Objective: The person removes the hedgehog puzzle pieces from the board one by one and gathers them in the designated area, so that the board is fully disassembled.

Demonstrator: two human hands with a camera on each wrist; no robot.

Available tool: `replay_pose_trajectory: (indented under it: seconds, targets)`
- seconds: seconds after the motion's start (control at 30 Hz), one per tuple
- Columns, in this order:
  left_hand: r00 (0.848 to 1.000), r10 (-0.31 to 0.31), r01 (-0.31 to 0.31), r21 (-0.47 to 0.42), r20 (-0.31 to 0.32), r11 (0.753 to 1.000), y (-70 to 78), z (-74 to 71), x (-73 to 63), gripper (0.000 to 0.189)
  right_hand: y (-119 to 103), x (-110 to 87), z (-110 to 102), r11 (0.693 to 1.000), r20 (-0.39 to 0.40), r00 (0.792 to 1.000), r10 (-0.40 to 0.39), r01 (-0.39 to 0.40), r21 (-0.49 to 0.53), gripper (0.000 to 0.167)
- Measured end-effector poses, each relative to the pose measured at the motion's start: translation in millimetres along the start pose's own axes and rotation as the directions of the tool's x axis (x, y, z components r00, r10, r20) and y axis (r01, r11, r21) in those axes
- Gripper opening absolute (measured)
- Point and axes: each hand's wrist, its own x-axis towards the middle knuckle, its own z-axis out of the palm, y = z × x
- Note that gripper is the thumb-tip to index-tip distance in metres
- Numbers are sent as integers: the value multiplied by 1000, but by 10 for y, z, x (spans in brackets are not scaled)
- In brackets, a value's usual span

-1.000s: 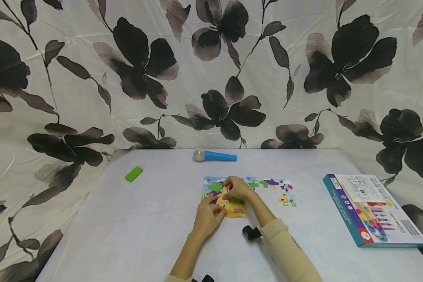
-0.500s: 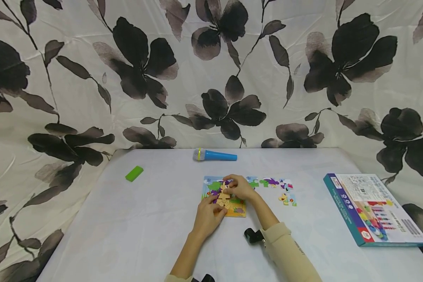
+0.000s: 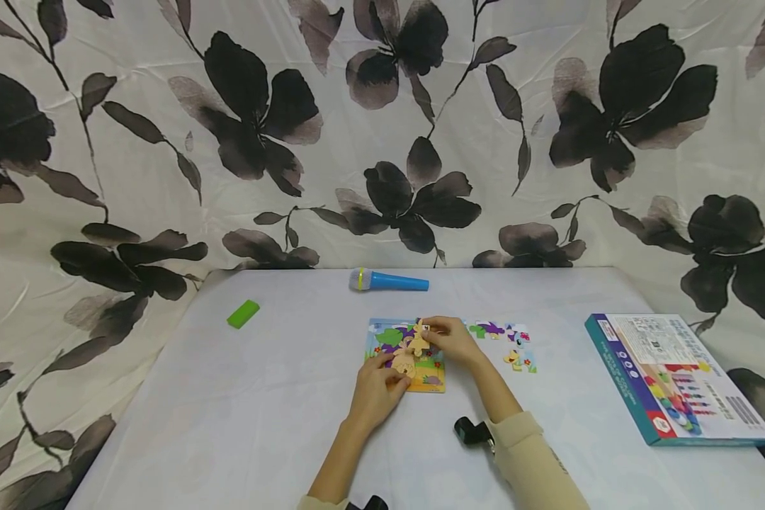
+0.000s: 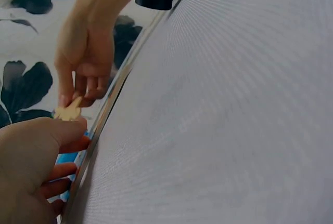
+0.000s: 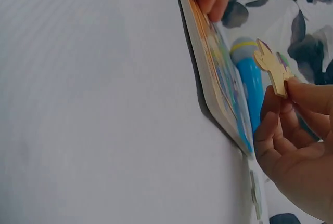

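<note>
Against floral cloth (image 3: 331, 142), working over a white tabletop (image 3: 261, 397). Pinching a wooden puzzle piece (image 5: 271, 70) in the right hand (image 3: 454, 340), holding it raised over the upper part of the puzzle board (image 3: 435, 370). Resting the left hand (image 3: 376, 397) with relaxed fingers on the board's lower left. Showing loose pieces (image 3: 516, 361) to the right and a blue microphone (image 3: 395, 282) beyond.

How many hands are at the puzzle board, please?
2: the left hand touches the near left part of the puzzle board, and the right hand pinches a wooden piece toward its far right side. No others show.
</note>
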Motion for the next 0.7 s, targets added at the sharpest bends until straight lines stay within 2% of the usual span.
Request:
replay_pose_trajectory:
  seconds: [0.1,0.3,0.47,0.7]
  targets:
    - [1000,-25,25,-10,11,1000,5,-6,-3,16,8,-45,-76,1000,-17,1000,10,-10,-7,33]
    - [1000,-28,28,0,12,1000,10,-2,-10,15,83,-150,-238,999,-20,999,29,-29,17,35]
    - [1000,-25,25,-9,2,1000,16,-4,-23,14,149,-249,-365,998,-33,998,62,-63,-17,34]
    - [999,-33,33,-14,5,999,14,-8,-24,15,133,-407,-571,994,-55,995,85,-88,-70,30]
